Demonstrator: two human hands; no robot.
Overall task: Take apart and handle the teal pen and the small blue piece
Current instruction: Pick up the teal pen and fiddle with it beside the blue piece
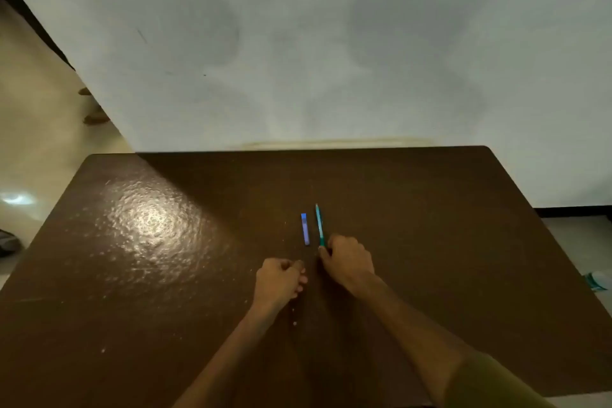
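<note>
Head view shows the teal pen (pixel 319 224) lying on the dark brown table (pixel 430 209), its long axis running straight away from the person, tip at the far end. Its near end disappears under the fingers of the right hand (pixel 347 262), which is curled closed around that end, so the pen reaches forward and slightly left out of the grip. Just to the left of the pen, apart from it and lying almost parallel, is the small blue piece (pixel 305 229), untouched by either hand. It sits ahead of and a little left of the right hand's knuckles, and ahead and to the right of the left hand (pixel 280 278). That left hand rests near the right one, fingers folded into a loose fist; whether it holds anything I cannot tell. By my reckoning the right hand is slightly nearer the blue piece, but it is occupied, so the left seems freer to reach forward for it. No brand, label or writing is legible on either item.
</note>
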